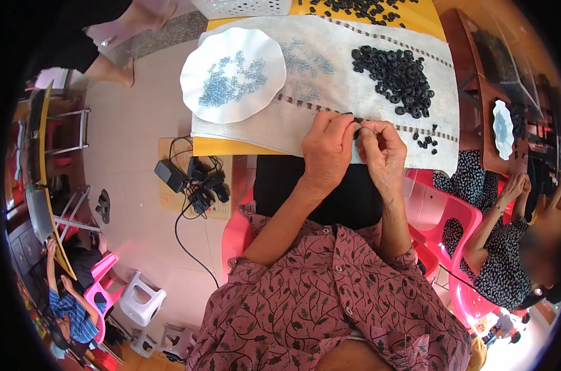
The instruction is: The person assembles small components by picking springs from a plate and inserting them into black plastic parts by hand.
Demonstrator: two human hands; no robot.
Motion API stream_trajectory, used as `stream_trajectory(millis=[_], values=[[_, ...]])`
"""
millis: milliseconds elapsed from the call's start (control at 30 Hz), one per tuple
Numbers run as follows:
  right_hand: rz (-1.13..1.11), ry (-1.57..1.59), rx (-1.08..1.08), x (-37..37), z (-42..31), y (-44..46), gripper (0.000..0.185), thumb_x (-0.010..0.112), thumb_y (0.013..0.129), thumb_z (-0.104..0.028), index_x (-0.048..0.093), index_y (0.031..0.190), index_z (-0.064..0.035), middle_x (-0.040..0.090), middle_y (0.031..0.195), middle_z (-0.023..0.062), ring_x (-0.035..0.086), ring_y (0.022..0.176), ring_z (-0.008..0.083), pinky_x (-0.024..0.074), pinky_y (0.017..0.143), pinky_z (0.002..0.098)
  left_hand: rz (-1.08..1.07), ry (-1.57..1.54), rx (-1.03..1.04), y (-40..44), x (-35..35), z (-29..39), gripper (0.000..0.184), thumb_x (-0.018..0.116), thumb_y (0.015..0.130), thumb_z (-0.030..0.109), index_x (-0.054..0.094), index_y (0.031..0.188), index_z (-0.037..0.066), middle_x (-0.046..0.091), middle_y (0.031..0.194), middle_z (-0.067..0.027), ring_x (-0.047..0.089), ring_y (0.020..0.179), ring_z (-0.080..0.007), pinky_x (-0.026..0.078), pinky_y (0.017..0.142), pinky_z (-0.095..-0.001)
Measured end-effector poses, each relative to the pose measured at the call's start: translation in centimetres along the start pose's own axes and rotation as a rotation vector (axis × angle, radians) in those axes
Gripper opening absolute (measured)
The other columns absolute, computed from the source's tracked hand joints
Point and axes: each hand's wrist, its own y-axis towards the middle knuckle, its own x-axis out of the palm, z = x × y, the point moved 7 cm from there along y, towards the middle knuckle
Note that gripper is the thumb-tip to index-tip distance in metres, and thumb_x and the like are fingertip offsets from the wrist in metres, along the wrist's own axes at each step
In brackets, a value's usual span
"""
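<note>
My left hand (327,151) and my right hand (382,151) meet over the near edge of the white cloth (243,133), both pinched closed. Between their fingertips shows part of a small black piece (356,121); the fingers hide most of it. Whatever else the right fingertips grip is too small to make out. A pile of black ring-shaped pieces (398,80) lies beyond my right hand, with several smaller black pieces (426,142) nearer. To the left, a white wavy-edged plate (197,65) holds many small pale-blue translucent pieces (221,89); more lie on the cloth beside it.
A white perforated basket (243,7) and more black pieces (361,7) are at the table's far side. Left on the floor, black adapters and cables (200,185) rest on cardboard. A person (497,247) sits to the right by a brown table (484,105); other people are at left.
</note>
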Motion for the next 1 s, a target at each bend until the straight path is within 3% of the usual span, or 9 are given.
stream_trajectory(millis=[67, 133, 300, 500, 767, 933, 1000], values=[[-0.005, -0.025, -0.002, 0.0, 0.1, 0.1, 0.005, 0.058, 0.091, -0.002, 0.060, 0.094, 0.0007, 0.056, 0.069, -0.0015, 0.048, 0.059, 0.0027, 0.0391, 0.051, 0.0179, 0.033, -0.055, -0.068, 0.1, -0.5, -0.3, 0.014, 0.067, 0.079, 0.000, 0.067, 0.093, 0.003, 0.063, 0.084, -0.0105, 0.063, 0.074, -0.0236, 0.050, 0.065, -0.0309], [-0.004, -0.051, 0.001, 0.0, 0.2, 0.1, 0.005, 0.058, 0.091, -0.002, 0.060, 0.094, 0.0009, 0.056, 0.069, -0.0015, 0.048, 0.058, 0.0028, 0.0392, 0.051, 0.0181, 0.087, 0.035, 0.017, 0.7, -2.0, -0.3, 0.014, 0.064, 0.082, 0.001, 0.067, 0.095, 0.003, 0.063, 0.085, -0.0102, 0.063, 0.075, -0.0222, 0.051, 0.066, -0.0306], [0.007, -0.120, -0.019, -0.1, 0.2, 0.1, 0.006, 0.059, 0.090, -0.003, 0.061, 0.093, 0.0014, 0.056, 0.069, -0.0011, 0.048, 0.058, 0.0032, 0.0395, 0.051, 0.0188, 0.115, 0.166, -0.084, 2.1, -6.0, -2.6, 0.014, 0.064, 0.081, 0.000, 0.067, 0.094, 0.004, 0.060, 0.080, -0.0090, 0.056, 0.065, -0.0188, 0.046, 0.058, -0.0289], [0.008, -0.185, -0.046, -0.1, 0.3, 0.2, 0.006, 0.060, 0.089, -0.003, 0.061, 0.094, 0.0008, 0.055, 0.072, 0.0005, 0.049, 0.059, 0.0043, 0.0403, 0.052, 0.0203, 0.020, 0.213, -0.047, 2.4, -5.2, -2.4, 0.013, 0.065, 0.079, 0.000, 0.068, 0.089, 0.006, 0.060, 0.081, -0.0102, 0.059, 0.068, -0.0234, 0.047, 0.061, -0.0327], [0.053, -0.221, -0.092, -0.1, -0.1, -0.1, 0.008, 0.061, 0.085, 0.001, 0.063, 0.093, 0.0015, 0.055, 0.075, 0.0057, 0.049, 0.058, 0.0088, 0.0409, 0.052, 0.0237, -0.102, 0.516, -0.010, 2.3, -3.1, -2.2, 0.009, 0.067, 0.080, 0.009, 0.067, 0.089, 0.009, 0.056, 0.083, -0.0102, 0.059, 0.075, -0.0297, 0.048, 0.064, -0.0378], [0.053, -0.214, -0.140, 0.1, -1.3, -0.5, 0.011, 0.062, 0.084, 0.002, 0.063, 0.095, 0.0007, 0.054, 0.075, 0.0059, 0.049, 0.057, 0.0089, 0.0403, 0.051, 0.0232, -0.063, 0.402, 0.029, 2.5, -3.5, -1.3, 0.007, 0.064, 0.082, 0.004, 0.064, 0.089, 0.005, 0.057, 0.085, -0.0112, 0.060, 0.075, -0.0285, 0.047, 0.064, -0.0375], [0.046, -0.180, -0.170, 0.3, -2.1, -0.6, 0.016, 0.063, 0.085, 0.001, 0.063, 0.101, -0.0010, 0.055, 0.076, 0.0052, 0.052, 0.059, 0.0090, 0.0410, 0.051, 0.0230, -0.192, 0.118, -0.072, 2.5, -2.9, -1.3, 0.009, 0.065, 0.082, 0.006, 0.062, 0.090, 0.006, 0.056, 0.090, -0.0099, 0.059, 0.080, -0.0305, 0.048, 0.067, -0.0386]])
